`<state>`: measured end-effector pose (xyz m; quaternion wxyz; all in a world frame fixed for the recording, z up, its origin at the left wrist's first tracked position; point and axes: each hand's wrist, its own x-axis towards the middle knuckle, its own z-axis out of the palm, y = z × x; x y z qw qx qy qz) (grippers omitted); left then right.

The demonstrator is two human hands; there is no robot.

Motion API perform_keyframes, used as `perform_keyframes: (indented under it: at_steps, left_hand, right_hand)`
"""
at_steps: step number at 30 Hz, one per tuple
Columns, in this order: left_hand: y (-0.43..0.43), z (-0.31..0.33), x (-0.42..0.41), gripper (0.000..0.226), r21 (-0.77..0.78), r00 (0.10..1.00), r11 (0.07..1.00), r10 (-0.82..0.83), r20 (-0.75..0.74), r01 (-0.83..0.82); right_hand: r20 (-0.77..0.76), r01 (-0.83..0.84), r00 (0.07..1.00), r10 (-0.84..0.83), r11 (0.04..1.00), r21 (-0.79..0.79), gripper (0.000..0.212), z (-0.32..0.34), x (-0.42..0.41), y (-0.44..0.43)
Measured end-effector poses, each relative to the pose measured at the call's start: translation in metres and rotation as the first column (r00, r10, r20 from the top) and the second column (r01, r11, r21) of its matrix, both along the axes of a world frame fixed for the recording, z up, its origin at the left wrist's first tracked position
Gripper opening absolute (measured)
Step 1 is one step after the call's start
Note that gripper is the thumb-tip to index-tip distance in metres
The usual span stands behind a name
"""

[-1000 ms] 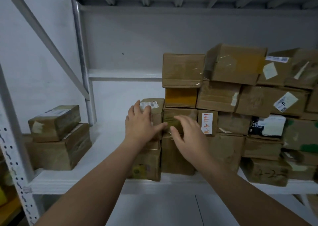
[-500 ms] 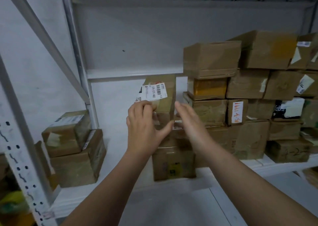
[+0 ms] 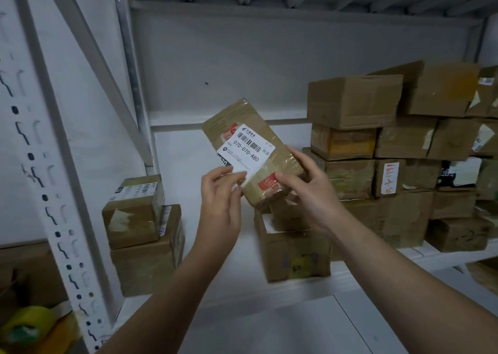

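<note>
I'm holding a parcel [image 3: 253,148] mid-frame, left hand [image 3: 219,194] pinching its lower edge, right hand [image 3: 310,189] gripping it, above the white shelf [image 3: 242,286].

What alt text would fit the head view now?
The left hand and right hand hold a taped brown parcel tilted above a white shelf, label 070-070-A80 facing the camera. Stacked cardboard boxes fill the shelf's right; two more sit at left.

The white shelf [image 3: 183,183] carries a two-box stack [image 3: 142,235] left — a big cardboard pile [image 3: 390,170] right.
</note>
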<state>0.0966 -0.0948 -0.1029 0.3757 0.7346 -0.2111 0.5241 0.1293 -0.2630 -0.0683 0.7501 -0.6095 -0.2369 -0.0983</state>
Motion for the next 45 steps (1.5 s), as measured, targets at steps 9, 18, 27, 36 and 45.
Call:
perform_keyframes:
  at_steps: [9, 18, 27, 36, 45]
  left_hand:
    - [0.028, 0.040, 0.012, 0.085, -0.396, 0.910, 0.910, -0.263, -0.321, 0.124]
    - [0.021, 0.024, 0.006, 0.040, -0.495, 0.913, 0.822, -0.389, -0.126, 0.281]
    - [0.033, 0.026, -0.004, 0.057, -0.335, 0.929, 0.916, -0.302, -0.212, 0.222]
    - [0.039, 0.032, 0.004, 0.034, -0.387, 0.965, 0.917, -0.179, -0.189, 0.094]
    - [0.085, -0.014, -0.047, 0.044, 0.359, 0.801, 0.845, 0.509, -0.315, -0.396]
  right_hand:
    - [-0.007, 0.066, 0.998, -0.065, 0.981, 0.182, 0.045, -0.002, -0.009, -0.013]
    - [0.145, 0.118, 0.977, -0.154, 0.965, 0.234, 0.043, 0.002, -0.015, -0.001]
    - [0.027, 0.197, 0.980, -0.198, 0.980, 0.017, 0.019, 0.015, -0.017, -0.016]
    - [0.193, 0.144, 0.978, -0.076, 0.921, -0.362, 0.069, -0.002, -0.033, -0.021]
    - [0.419, 0.598, 0.784, -0.458, 0.739, -0.311, 0.072, -0.033, -0.052, 0.052]
